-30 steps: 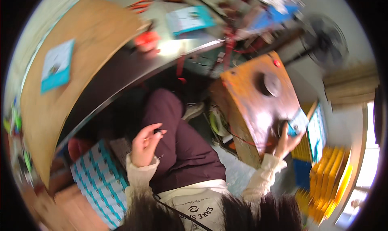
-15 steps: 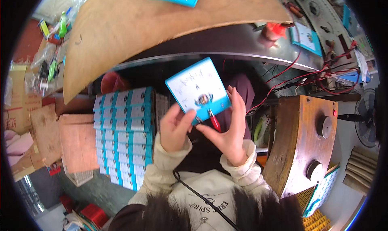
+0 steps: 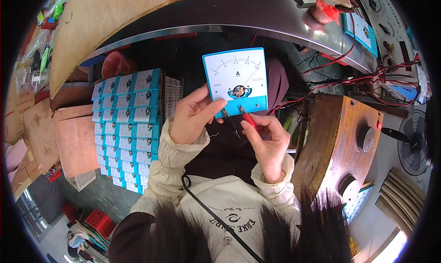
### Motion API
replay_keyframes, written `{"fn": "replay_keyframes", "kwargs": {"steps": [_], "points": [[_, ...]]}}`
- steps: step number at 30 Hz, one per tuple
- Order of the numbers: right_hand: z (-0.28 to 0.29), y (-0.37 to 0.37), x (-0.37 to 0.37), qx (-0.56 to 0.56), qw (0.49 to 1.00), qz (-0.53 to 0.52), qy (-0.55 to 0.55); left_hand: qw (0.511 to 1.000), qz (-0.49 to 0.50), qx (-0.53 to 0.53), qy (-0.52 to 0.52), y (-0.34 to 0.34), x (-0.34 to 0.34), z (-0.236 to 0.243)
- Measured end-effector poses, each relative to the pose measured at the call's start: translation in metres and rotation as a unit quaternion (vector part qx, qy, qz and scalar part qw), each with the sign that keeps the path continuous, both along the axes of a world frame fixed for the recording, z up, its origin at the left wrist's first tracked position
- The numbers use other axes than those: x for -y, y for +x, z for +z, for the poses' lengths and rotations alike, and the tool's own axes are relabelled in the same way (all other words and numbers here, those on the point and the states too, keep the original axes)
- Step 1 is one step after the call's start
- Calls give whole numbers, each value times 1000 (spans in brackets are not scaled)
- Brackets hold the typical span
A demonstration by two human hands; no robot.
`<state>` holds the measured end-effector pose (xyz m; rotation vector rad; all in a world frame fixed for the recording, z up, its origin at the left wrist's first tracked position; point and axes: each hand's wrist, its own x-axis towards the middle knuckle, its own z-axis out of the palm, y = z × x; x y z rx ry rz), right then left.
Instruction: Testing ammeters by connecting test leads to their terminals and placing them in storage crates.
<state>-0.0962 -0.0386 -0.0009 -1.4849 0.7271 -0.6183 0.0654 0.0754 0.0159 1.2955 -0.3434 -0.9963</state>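
Observation:
A square ammeter (image 3: 235, 74) with a white scale face and a blue frame is held up over my lap, its dial toward me. My left hand (image 3: 195, 116) grips it by the lower left corner, thumb on the front. My right hand (image 3: 268, 136) pinches a red-sleeved alligator clip (image 3: 248, 119), whose metal jaws reach a terminal at the meter's lower edge. A second, dark clip (image 3: 233, 125) hangs from the lower left terminal, beside my left thumb. The meter's needle lies toward the right end of the scale.
Stacked blue-and-white meters (image 3: 128, 129) stand at my left. A wooden box with knobs (image 3: 340, 148) is at my right, with red and black wires (image 3: 367, 86) behind it. Ahead runs a metal-edged bench (image 3: 193, 31) under a brown board (image 3: 105, 14). Another meter (image 3: 360, 33) lies on the bench.
The ammeter has turned more upright and shifted slightly right. My right hand has left the meter's right edge and closed on the red clip. My left hand keeps its hold.

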Motion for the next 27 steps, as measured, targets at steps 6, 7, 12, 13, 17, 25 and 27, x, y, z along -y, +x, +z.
{"fn": "replay_keyframes", "kwargs": {"steps": [6, 7, 12, 13, 17, 25, 27], "points": [[-5, -8, 7, -2, 1000, 1, -4, 1000, 16, 9, 17, -8, 9, 5], [-5, -9, 8, -5, 1000, 1, -16, 1000, 19, 11, 14, -9, 10, 6], [0, -10, 8, -5, 1000, 4, -15, 999, -20, 1, 36, -6, 10, 11], [1, -10, 8, -14, 1000, 6, -24, 999, -15, -5, 41, -6, 9, 11], [5, -12, 8, -31, 998, 23, -45, 1000, 11, -8, 26, -9, 5, 9], [4, -8, 7, -45, 996, 53, -60, 1000, -9, -4, 28, -3, -3, 6], [5, -4, 5, -40, 995, 57, -73, 1000, 3, -7, 25, -3, -7, 6]]}}
